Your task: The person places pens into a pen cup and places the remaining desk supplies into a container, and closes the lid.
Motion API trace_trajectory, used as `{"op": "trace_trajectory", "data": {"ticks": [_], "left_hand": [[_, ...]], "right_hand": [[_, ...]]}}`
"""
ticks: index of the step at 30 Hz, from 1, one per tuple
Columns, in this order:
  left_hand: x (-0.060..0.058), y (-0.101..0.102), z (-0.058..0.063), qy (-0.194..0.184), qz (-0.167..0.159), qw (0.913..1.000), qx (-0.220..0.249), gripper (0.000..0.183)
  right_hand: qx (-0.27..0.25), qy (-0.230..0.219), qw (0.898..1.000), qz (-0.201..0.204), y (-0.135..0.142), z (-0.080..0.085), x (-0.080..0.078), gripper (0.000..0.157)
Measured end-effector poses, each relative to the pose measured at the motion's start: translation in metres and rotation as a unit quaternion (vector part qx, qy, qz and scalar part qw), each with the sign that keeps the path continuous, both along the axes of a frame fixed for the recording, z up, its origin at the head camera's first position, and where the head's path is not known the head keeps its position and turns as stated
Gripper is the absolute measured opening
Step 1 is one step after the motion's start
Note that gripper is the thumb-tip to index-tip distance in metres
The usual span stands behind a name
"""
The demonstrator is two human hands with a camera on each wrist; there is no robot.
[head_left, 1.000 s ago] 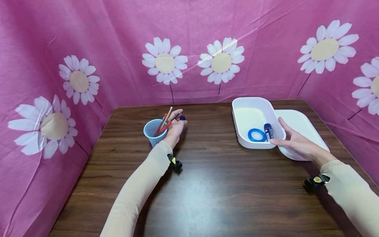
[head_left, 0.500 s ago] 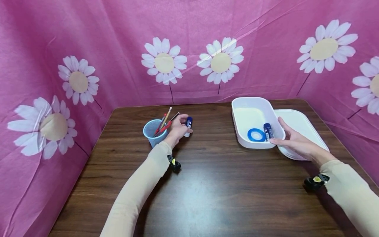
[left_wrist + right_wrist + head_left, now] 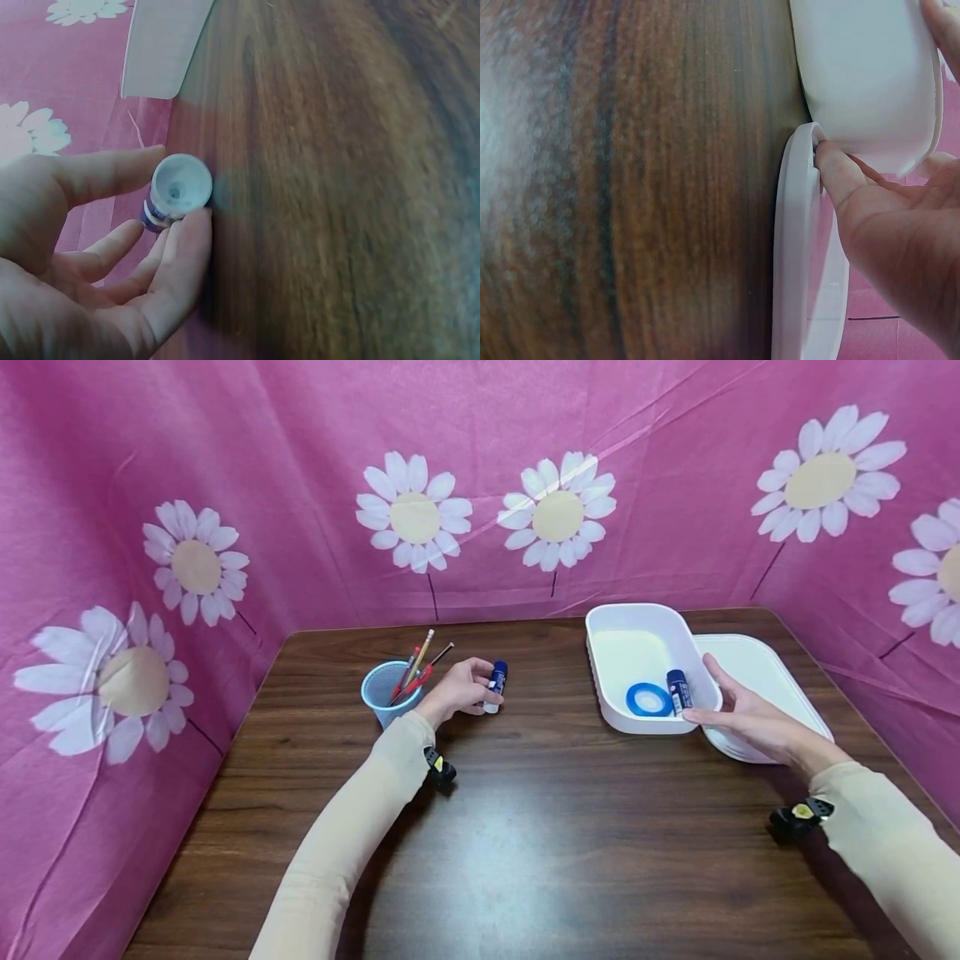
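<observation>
My left hand [image 3: 459,688] pinches a glue stick [image 3: 496,687] with a dark blue cap and white base, between thumb and fingers, just right of the pen cup. Its hollow white end [image 3: 182,184] faces the left wrist camera. Over at the right, my right hand [image 3: 753,720] holds the near right corner of a white plastic box [image 3: 652,727], thumb at the near edge and fingers along the side. Inside that box lie a roll of blue tape [image 3: 648,699] and a second glue stick [image 3: 679,692]. Some right fingers are hidden behind the box.
A light blue mesh pen cup [image 3: 378,693] stands left of my left hand, holding a pencil, red-handled scissors and other pens. Beneath my right hand and beside the box lies a white lid [image 3: 757,672]. A pink flowered cloth [image 3: 480,410] hangs behind the table [image 3: 420,877].
My left hand has moved from behind the pen cup to the right and nearer, carrying the glue stick, which shows more fully. The right hand and box have stayed put.
</observation>
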State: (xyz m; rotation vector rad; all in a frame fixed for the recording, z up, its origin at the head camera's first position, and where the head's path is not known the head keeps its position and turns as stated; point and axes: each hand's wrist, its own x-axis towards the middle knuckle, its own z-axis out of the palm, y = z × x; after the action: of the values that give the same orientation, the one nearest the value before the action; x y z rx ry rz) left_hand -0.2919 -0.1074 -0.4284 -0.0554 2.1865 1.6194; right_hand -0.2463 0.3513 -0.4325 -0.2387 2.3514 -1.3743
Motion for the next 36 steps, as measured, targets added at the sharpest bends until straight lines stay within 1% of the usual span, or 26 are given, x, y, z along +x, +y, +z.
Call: {"op": "trace_trajectory", "data": {"ticks": [3,8,14,18,20,22,25,28,36], "left_hand": [[0.0,0.001,0.002,-0.028,-0.012,0.9993,0.021,0.062],[0.0,0.003,0.004,-0.054,-0.021,0.9972,0.047,0.062],[-0.002,0.002,0.0,-0.093,-0.007,0.9899,0.107,0.058],[-0.003,0.002,-0.003,-0.107,0.004,0.9833,0.147,0.057],[-0.003,0.002,-0.005,-0.111,0.01,0.9785,0.173,0.057],[-0.003,0.003,-0.006,-0.117,0.018,0.9711,0.207,0.058],[-0.003,0.005,-0.007,-0.128,0.024,0.9575,0.257,0.061],[-0.003,0.006,-0.008,-0.135,0.022,0.9476,0.289,0.061],[-0.004,0.012,-0.011,-0.141,-0.008,0.9423,0.304,0.065]], "right_hand": [[0.004,0.0,1.0,0.0,-0.001,0.0,0.0,0.107],[0.005,-0.001,1.0,0.0,-0.001,0.001,0.0,0.107],[-0.002,0.001,1.0,0.002,-0.001,0.002,0.0,0.107],[-0.005,0.005,1.0,0.004,0.0,0.001,0.0,0.107],[-0.005,0.006,1.0,0.005,0.0,0.001,0.0,0.106],[-0.005,0.005,1.0,0.005,0.0,0.001,0.0,0.106],[-0.012,0.003,1.0,0.003,-0.001,0.001,0.001,0.107],[-0.018,0.001,1.0,0.002,-0.002,0.001,0.001,0.107],[-0.015,0.003,1.0,0.003,-0.002,0.001,0.002,0.107]]}}
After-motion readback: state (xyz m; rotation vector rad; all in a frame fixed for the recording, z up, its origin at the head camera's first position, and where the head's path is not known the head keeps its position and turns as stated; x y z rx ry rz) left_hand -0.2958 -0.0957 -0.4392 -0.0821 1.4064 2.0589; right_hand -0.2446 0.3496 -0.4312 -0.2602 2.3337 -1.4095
